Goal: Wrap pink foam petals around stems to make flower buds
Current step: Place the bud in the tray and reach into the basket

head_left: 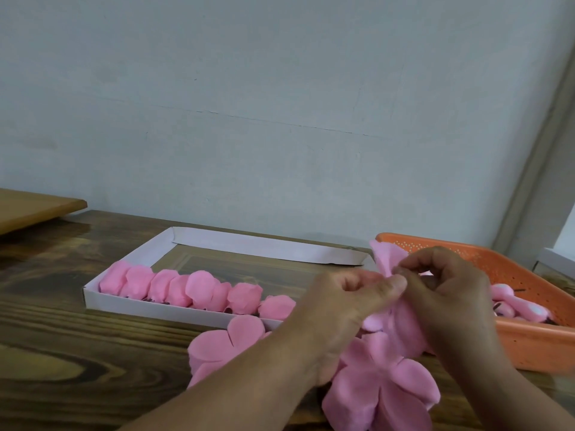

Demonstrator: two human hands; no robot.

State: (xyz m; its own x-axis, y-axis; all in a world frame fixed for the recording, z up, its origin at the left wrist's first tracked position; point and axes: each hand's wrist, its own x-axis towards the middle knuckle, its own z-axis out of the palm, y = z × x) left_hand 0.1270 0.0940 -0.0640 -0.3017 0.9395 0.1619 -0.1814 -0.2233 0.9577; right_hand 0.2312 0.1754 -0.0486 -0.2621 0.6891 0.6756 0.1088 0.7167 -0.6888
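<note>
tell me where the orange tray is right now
In the head view the orange tray sits on the wooden table at the right edge, just behind the right hand and right of the white cardboard box.

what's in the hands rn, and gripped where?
Both the left hand and the right hand pinch one pink foam petal piece near its upper part, where the fingertips meet. No stem is visible.

Single head cam, fwd and slightly down, close over wooden table (77, 353), wall (280, 104) behind.
</note>
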